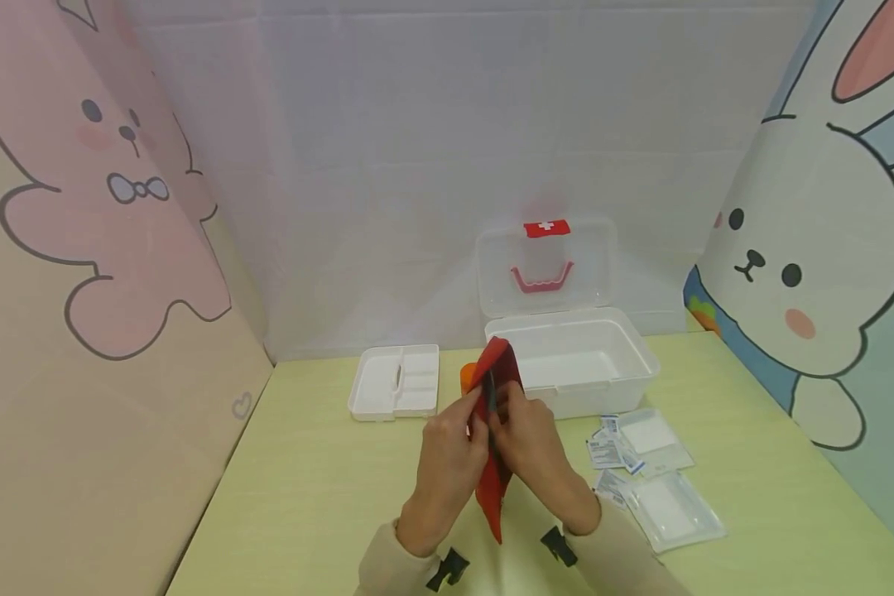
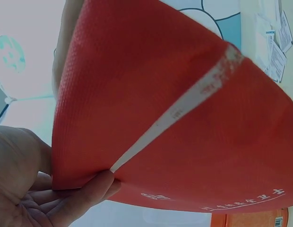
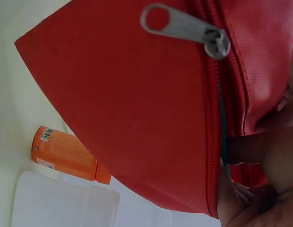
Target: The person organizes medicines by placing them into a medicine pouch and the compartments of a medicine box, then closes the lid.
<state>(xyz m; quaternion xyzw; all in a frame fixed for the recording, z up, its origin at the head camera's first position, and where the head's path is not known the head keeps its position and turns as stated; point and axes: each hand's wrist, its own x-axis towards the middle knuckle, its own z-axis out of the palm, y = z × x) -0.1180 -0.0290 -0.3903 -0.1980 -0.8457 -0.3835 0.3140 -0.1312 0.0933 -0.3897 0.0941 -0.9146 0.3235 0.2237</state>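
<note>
A red zippered pouch (image 1: 492,492) is held upright above the table in front of me, its zip undone along one long side. My left hand (image 1: 450,451) grips the pouch's side, with fingertips at the white stripe (image 2: 172,113) in the left wrist view. My right hand (image 1: 531,434) reaches into the opening, where its fingers pinch a thin teal item (image 3: 224,130). Most of that item is hidden inside the pouch. The metal zip pull (image 3: 184,26) hangs near one end of the zip.
A white first-aid box (image 1: 581,397) with its lid (image 1: 596,265) raised stands behind my right hand. Left of it lies a white divided tray (image 1: 376,385), with an orange bottle (image 3: 66,153) behind the pouch. Small packets (image 1: 606,453) and clear plastic packs (image 1: 670,509) lie at the right.
</note>
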